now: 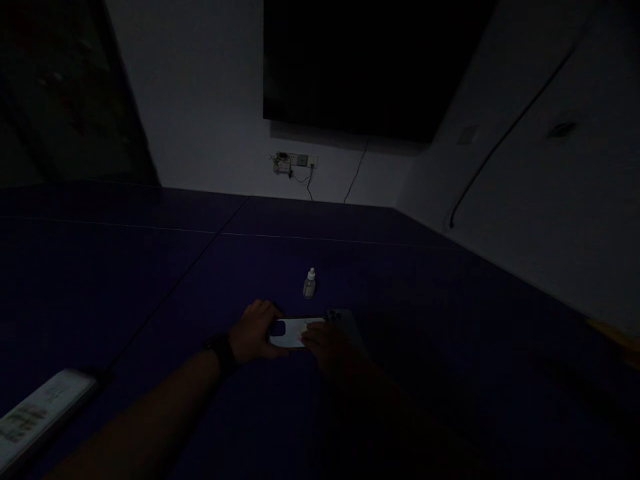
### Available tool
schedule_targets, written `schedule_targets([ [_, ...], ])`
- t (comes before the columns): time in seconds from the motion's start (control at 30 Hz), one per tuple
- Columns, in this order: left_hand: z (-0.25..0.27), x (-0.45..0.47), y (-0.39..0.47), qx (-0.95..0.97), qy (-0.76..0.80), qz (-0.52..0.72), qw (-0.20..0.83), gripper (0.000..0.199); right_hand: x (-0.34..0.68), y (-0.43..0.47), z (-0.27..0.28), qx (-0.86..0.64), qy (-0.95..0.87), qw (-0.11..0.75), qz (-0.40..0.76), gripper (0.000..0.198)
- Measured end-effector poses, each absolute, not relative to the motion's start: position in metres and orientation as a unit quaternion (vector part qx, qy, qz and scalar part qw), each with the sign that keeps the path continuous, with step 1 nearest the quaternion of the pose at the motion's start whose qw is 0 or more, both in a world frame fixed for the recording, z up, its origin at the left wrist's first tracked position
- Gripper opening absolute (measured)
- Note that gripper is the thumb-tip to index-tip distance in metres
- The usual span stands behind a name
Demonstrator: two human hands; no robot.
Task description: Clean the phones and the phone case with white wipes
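Observation:
My left hand (255, 331) grips the left end of a phone case (290, 340), thumb along the near edge and fingers at the far edge. The case lies sideways, pale inside with a dark rim and a camera cutout at its left end. The bent fingers of my right hand (323, 341) press on its right half. A small pale patch shows at those fingertips, too dim to name. Beside and partly behind my right hand lies a phone (349, 323) with its camera lenses up. Just beyond the case stands a small dropper bottle (309, 285) with a white cap.
The room is very dark. A dark blue-purple surface (150, 260) with thin seams spreads ahead to a pale wall. At lower left lies a long white box (47, 407). A large black screen (360, 60) hangs above sockets (295, 161) and loose cables.

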State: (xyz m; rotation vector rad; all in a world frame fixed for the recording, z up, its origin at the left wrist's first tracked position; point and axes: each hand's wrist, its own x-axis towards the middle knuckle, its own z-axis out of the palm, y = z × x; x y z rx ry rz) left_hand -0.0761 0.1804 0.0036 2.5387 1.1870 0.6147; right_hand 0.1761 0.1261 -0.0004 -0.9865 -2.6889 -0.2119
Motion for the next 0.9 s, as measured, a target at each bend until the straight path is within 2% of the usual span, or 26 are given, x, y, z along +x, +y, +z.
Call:
schedule_targets([
  [0.17, 0.006, -0.076, 0.179, 0.876, 0.413, 0.208, 0.137, 0.067, 0.178, 0.129, -0.006, -0.310, -0.943, 0.114, -0.039, 0.030],
  [0.5, 0.003, -0.076, 0.180, 0.878, 0.411, 0.209, 0.129, 0.067, 0.172, 0.120, 0.017, -0.394, -0.918, 0.045, -0.015, 0.032],
  [0.63, 0.002, -0.076, 0.180, 0.879, 0.408, 0.211, 0.126, 0.066, 0.173, 0.122, 0.016, -0.406, -0.912, 0.038, -0.032, 0.037],
  [0.9, 0.003, -0.076, 0.180, 0.879, 0.411, 0.207, 0.125, 0.068, 0.167, 0.124, 0.010, -0.412, -0.910, 0.045, -0.010, 0.031],
])
